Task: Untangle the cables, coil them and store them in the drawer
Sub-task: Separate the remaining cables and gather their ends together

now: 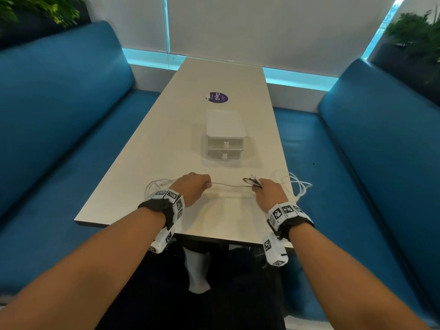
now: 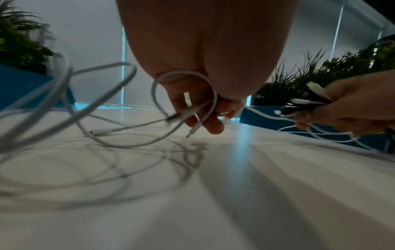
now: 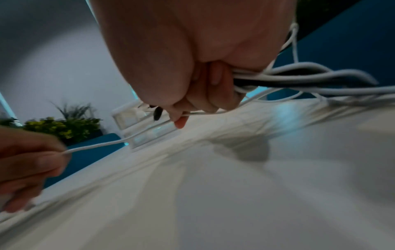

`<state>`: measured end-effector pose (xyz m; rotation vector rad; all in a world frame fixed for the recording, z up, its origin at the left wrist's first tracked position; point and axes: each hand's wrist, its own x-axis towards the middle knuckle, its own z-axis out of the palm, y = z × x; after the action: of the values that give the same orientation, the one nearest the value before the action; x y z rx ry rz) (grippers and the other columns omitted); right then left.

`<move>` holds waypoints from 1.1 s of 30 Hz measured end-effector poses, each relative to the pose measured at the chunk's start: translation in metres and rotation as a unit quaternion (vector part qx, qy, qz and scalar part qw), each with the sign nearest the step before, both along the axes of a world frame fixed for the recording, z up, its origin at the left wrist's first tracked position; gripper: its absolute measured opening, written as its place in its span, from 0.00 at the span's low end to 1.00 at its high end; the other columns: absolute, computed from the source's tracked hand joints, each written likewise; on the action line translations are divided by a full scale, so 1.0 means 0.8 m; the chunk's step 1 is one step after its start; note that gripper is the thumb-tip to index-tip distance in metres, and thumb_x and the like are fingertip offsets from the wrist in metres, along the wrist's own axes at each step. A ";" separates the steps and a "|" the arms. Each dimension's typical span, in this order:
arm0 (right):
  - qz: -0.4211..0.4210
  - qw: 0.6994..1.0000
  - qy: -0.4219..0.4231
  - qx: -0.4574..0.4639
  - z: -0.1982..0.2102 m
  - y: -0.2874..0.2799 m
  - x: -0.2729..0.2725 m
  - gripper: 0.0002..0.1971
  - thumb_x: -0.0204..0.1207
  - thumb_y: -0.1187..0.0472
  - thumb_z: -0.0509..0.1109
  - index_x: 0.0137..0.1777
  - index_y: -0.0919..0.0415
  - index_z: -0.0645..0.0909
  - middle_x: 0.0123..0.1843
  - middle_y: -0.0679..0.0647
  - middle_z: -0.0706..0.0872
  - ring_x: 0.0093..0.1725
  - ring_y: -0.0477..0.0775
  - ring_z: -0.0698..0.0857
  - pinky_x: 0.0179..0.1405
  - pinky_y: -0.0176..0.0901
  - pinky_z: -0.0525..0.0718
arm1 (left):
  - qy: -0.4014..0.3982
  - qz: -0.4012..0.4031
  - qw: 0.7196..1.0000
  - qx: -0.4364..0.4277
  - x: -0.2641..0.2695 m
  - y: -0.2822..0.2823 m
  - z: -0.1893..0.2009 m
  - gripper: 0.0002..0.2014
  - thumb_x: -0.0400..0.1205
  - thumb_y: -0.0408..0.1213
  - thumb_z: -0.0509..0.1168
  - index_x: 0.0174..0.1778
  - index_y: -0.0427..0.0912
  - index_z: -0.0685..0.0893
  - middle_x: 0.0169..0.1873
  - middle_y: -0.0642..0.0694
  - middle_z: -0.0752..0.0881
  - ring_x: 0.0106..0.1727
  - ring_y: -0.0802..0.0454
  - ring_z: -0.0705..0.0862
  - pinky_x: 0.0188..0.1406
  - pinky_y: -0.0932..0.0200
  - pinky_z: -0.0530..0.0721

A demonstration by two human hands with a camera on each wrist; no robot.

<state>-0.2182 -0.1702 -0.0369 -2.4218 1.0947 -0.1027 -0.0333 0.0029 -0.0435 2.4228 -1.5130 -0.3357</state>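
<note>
Holding the cables (image 1: 228, 185) stretched between both fists, I am at the untangling step. My left hand (image 1: 194, 186) is curled round several white strands and plug ends, with loose loops trailing on the table (image 1: 166, 144) beside it. My right hand (image 1: 269, 190) clenches a bundle of connectors, more loops spilling over the table's right edge. Next, I judge, one strand must be drawn free of the rest without tightening any knot, then wound. The drawer unit (image 1: 225, 136) stands just beyond my hands, both drawers closed. Blue benches (image 1: 59, 110) flank the pale table, with plants (image 1: 414, 36) and a window blind behind.
</note>
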 end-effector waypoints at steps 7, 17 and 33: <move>-0.065 0.998 -0.025 -0.008 0.003 -0.001 -0.017 0.13 0.87 0.54 0.59 0.57 0.59 0.83 0.53 0.62 0.87 0.52 0.67 0.84 0.48 0.50 0.81 | -0.060 -0.022 0.998 -0.001 -0.008 -0.003 -0.001 0.15 0.92 0.45 0.51 0.56 0.46 0.82 0.45 0.44 0.89 0.44 0.41 0.84 0.47 0.51 0.78; 0.034 0.994 -0.088 0.049 0.014 0.040 0.014 0.13 0.85 0.55 0.62 0.50 0.59 0.85 0.45 0.59 0.88 0.47 0.64 0.85 0.44 0.51 0.82 | -0.115 -0.062 0.990 -0.044 -0.053 -0.045 0.014 0.13 0.92 0.43 0.50 0.58 0.48 0.81 0.38 0.46 0.88 0.41 0.41 0.85 0.57 0.48 0.74; 0.067 0.994 -0.082 0.007 0.006 0.044 0.008 0.10 0.84 0.54 0.62 0.42 0.51 0.79 0.41 0.56 0.87 0.42 0.62 0.84 0.41 0.53 0.83 | 0.042 -0.028 0.998 -0.026 -0.060 -0.028 0.015 0.13 0.91 0.40 0.54 0.54 0.40 0.84 0.44 0.40 0.87 0.41 0.43 0.84 0.45 0.50 0.82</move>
<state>-0.2118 -0.1347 -0.0319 -2.4188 0.8551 -0.2442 -0.0813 -0.0195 -0.0311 2.3001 -1.5375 -0.4003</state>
